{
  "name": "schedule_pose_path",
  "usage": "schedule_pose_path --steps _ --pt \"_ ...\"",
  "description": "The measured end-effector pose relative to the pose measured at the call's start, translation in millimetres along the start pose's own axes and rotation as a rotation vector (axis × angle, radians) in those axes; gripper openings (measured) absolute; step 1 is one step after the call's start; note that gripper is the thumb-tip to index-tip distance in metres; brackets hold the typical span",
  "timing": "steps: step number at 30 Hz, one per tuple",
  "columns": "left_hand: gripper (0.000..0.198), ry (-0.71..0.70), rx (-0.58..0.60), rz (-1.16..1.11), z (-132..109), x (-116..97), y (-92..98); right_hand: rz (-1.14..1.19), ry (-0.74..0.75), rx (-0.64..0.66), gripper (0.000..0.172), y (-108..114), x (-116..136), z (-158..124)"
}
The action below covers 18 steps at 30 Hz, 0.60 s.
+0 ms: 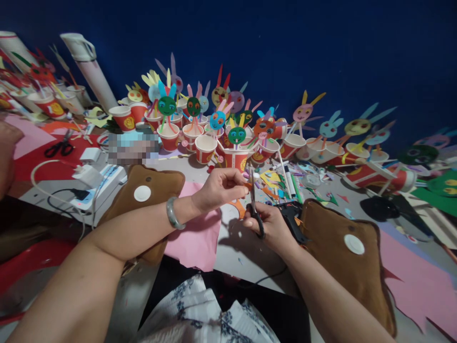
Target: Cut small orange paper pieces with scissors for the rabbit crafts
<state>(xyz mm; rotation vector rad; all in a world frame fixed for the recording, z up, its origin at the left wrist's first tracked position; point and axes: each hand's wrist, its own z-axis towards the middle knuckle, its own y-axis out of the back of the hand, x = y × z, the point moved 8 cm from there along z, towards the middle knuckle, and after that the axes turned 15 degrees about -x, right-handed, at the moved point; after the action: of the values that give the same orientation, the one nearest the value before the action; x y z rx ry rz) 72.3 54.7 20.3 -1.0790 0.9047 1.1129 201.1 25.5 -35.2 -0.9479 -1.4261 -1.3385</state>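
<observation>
Between thumb and fingers, my left hand pinches a small piece of orange paper. My right hand grips black-handled scissors, their blades pointing up beside the orange piece. Whether the blades touch the paper I cannot tell. Under my left wrist lies a pink paper sheet. Another cut orange paper rests on the table behind the scissors. Just beyond my hands stands a red and white paper cup bearing a green paper face.
Brown cushion-like pads lie on both sides. Many paper cups with animal faces line the back. Markers and paper scraps lie behind my right hand. At left are a power strip, second scissors and another person's arm.
</observation>
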Motion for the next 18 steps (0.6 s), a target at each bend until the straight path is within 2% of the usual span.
schedule_pose_path --steps 10,18 --pt "0.013 0.012 -0.003 -0.042 0.2 0.6 0.7 0.010 -0.039 0.006 0.048 -0.3 -4.3 -0.2" --pt "0.013 0.003 -0.013 -0.082 1.7 3.5 0.7 0.010 -0.017 0.001 0.049 -0.1 -4.0 0.0"
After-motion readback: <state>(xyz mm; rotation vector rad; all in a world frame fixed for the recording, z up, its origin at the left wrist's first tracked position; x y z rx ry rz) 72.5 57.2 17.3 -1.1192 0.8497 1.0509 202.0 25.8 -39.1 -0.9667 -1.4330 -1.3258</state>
